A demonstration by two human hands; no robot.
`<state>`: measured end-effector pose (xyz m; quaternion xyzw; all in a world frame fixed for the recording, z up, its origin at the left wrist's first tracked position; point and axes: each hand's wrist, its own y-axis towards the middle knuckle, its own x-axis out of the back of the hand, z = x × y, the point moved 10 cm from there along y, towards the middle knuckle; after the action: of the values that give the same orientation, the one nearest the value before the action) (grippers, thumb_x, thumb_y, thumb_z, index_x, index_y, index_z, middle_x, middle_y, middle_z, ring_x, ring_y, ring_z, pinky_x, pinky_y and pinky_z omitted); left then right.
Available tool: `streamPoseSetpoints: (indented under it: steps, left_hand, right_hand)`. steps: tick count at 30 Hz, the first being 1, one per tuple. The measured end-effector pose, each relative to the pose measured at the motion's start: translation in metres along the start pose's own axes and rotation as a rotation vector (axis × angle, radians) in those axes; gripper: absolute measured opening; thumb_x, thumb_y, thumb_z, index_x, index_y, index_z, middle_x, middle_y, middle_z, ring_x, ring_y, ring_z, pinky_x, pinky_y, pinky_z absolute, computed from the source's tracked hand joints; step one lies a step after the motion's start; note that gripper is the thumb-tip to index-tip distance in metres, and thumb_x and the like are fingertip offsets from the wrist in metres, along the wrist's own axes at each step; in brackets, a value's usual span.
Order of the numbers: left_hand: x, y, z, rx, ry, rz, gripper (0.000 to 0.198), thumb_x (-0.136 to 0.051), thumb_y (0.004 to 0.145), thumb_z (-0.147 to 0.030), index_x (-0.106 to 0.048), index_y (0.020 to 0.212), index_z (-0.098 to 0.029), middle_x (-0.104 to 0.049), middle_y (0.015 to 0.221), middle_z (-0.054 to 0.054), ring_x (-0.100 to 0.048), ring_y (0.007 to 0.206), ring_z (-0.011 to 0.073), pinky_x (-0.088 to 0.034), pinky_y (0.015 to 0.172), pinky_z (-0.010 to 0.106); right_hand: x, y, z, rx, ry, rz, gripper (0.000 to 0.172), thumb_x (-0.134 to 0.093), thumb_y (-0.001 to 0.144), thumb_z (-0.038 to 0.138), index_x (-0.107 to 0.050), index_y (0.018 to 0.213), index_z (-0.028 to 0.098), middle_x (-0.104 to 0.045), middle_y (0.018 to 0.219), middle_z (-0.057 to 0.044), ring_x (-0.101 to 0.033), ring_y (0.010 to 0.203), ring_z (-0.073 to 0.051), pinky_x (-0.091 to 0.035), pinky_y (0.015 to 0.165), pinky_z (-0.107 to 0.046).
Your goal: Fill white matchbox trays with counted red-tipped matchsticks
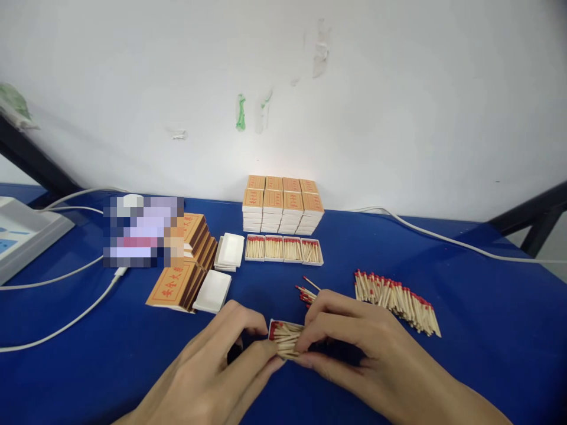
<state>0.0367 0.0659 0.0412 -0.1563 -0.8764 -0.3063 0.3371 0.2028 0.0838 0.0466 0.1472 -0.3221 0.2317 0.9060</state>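
Observation:
A white matchbox tray (286, 339) filled with red-tipped matches is between my two hands, near the front of the blue table. My left hand (221, 360) grips its left side with thumb and fingers. At its right end, the fingers of my right hand (358, 342) are closed around the tray's edge and the match ends. Just behind my right hand lie a few loose matches (306, 294). A larger pile of matches (398, 300) spreads to the right. Four trays' worth is not countable here beyond a row of several filled trays (283, 249) farther back.
Closed matchboxes (283, 203) are stacked against the wall. Orange sleeves (175, 284) and empty white trays (213, 291) stand at the left, beside a blurred device (144, 230). White cables (66, 326) cross the blue table (88, 378); another cable runs along the right back.

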Motion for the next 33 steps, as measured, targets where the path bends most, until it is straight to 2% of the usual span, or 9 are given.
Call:
streamPoseSetpoints:
  steps: [3, 6, 9, 13, 17, 20, 25, 31, 33]
  left_hand:
    - [-0.003, 0.001, -0.010, -0.081, -0.028, 0.081, 0.023, -0.055, 0.118, -0.024, -0.073, 0.131, -0.029, -0.074, 0.125, 0.008, -0.082, 0.105, 0.0209, -0.073, 0.093, 0.028]
    - [-0.003, 0.001, -0.011, -0.087, 0.076, 0.104, 0.029, -0.065, 0.115, -0.024, -0.065, 0.144, -0.025, -0.071, 0.147, 0.010, -0.075, 0.133, 0.0267, -0.064, 0.116, 0.037]
    - [-0.003, 0.003, -0.012, -0.093, 0.117, 0.096, 0.033, -0.062, 0.117, -0.027, -0.060, 0.150, -0.026, -0.076, 0.139, 0.008, -0.076, 0.131, 0.0258, -0.065, 0.114, 0.038]
    - [-0.002, 0.005, -0.012, -0.077, 0.079, 0.073, 0.032, -0.056, 0.118, -0.020, -0.059, 0.149, -0.029, -0.080, 0.127, 0.003, -0.081, 0.117, 0.0217, -0.069, 0.102, 0.032]
    - [-0.003, 0.003, -0.013, -0.079, 0.088, 0.066, 0.044, -0.057, 0.113, -0.015, -0.055, 0.156, -0.027, -0.078, 0.137, 0.006, -0.079, 0.126, 0.0224, -0.066, 0.110, 0.033]
    - [-0.008, 0.003, -0.013, -0.096, 0.112, 0.092, 0.042, -0.054, 0.114, -0.016, -0.055, 0.156, -0.024, -0.077, 0.139, 0.007, -0.078, 0.127, 0.0222, -0.065, 0.112, 0.033]
    - [-0.011, 0.003, -0.014, -0.101, 0.092, 0.131, 0.036, -0.049, 0.119, -0.016, -0.054, 0.153, -0.025, -0.078, 0.132, 0.005, -0.080, 0.120, 0.0190, -0.066, 0.107, 0.029]
    - [-0.005, 0.003, -0.018, -0.113, 0.118, 0.124, 0.033, -0.046, 0.121, -0.020, -0.054, 0.153, -0.024, -0.078, 0.133, 0.006, -0.080, 0.122, 0.0192, -0.066, 0.106, 0.028]
    - [-0.006, 0.003, -0.018, -0.108, 0.115, 0.124, 0.032, -0.046, 0.122, -0.020, -0.055, 0.152, -0.024, -0.078, 0.132, 0.006, -0.080, 0.121, 0.0191, -0.067, 0.106, 0.029]
  right_hand:
    - [0.012, 0.000, 0.000, -0.032, -0.071, -0.102, 0.011, -0.074, 0.108, 0.022, -0.079, 0.102, 0.030, -0.074, 0.104, 0.003, -0.074, 0.088, -0.012, -0.062, 0.080, -0.025]
    - [0.030, -0.003, -0.007, -0.087, -0.244, -0.277, 0.008, -0.071, 0.109, 0.027, -0.078, 0.112, 0.031, -0.073, 0.112, -0.001, -0.074, 0.094, -0.016, -0.062, 0.077, -0.028]
    - [0.037, -0.008, -0.022, -0.172, -0.417, -0.358, 0.019, -0.075, 0.107, 0.041, -0.074, 0.122, 0.029, -0.071, 0.119, -0.006, -0.075, 0.092, -0.021, -0.063, 0.075, -0.035]
    - [0.030, -0.011, -0.039, -0.233, -0.474, -0.287, 0.036, -0.081, 0.103, 0.049, -0.070, 0.130, 0.028, -0.070, 0.125, -0.007, -0.078, 0.096, -0.025, -0.065, 0.079, -0.040]
    - [0.022, -0.011, -0.043, -0.252, -0.396, -0.216, 0.019, -0.071, 0.110, 0.044, -0.071, 0.121, 0.029, -0.071, 0.125, -0.006, -0.076, 0.102, -0.024, -0.064, 0.084, -0.038]
    - [0.025, -0.010, -0.043, -0.271, -0.350, -0.255, 0.022, -0.061, 0.115, 0.046, -0.073, 0.113, 0.029, -0.071, 0.117, -0.005, -0.075, 0.097, -0.023, -0.061, 0.081, -0.038]
    - [0.028, -0.008, -0.050, -0.314, -0.310, -0.276, 0.021, -0.060, 0.116, 0.036, -0.074, 0.103, 0.028, -0.070, 0.109, -0.003, -0.072, 0.094, -0.023, -0.058, 0.084, -0.040]
    - [0.023, -0.007, -0.055, -0.367, -0.232, -0.178, 0.021, -0.066, 0.113, 0.050, -0.074, 0.113, 0.030, -0.070, 0.118, -0.002, -0.071, 0.100, -0.022, -0.057, 0.088, -0.039]
    - [0.020, -0.006, -0.054, -0.355, -0.213, -0.146, 0.019, -0.065, 0.114, 0.047, -0.073, 0.111, 0.030, -0.070, 0.116, -0.002, -0.071, 0.102, -0.021, -0.057, 0.089, -0.039]
